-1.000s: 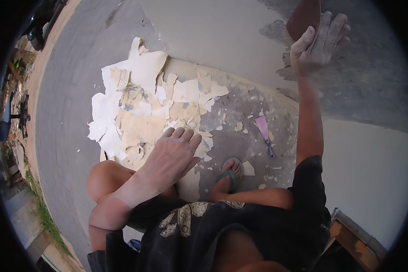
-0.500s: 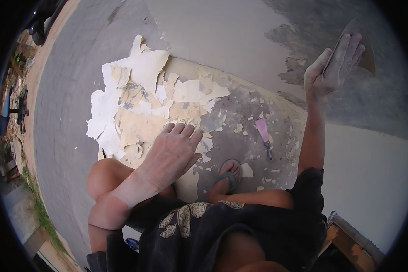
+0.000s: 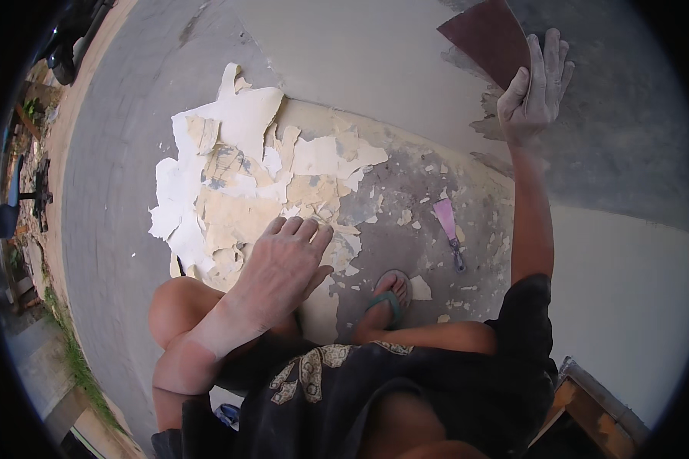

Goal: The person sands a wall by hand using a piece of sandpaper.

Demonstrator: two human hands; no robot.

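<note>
In my raised right hand, at the upper right, a reddish-brown sheet of sandpaper is pinched along one edge, with the thumb on one side and the dusty fingers on the other. It is beside the grey wall, where a smooth pale patch meets darker rough plaster. My left hand, pale with dust, hangs over my bent knee. Its fingers are loosely stretched and slightly apart, nothing visible in them. Below it lie torn cream and white paint flakes.
A scraper with a pinkish blade lies on the grey floor among small chips. My sandalled foot stands close by. A brown wooden frame is at the lower right. Grass and rubble line the far left.
My right hand has shifted slightly left, and the sandpaper has swung from lying against the wall to the left of my fingers, showing its reddish-brown face. My left hand has barely moved.
</note>
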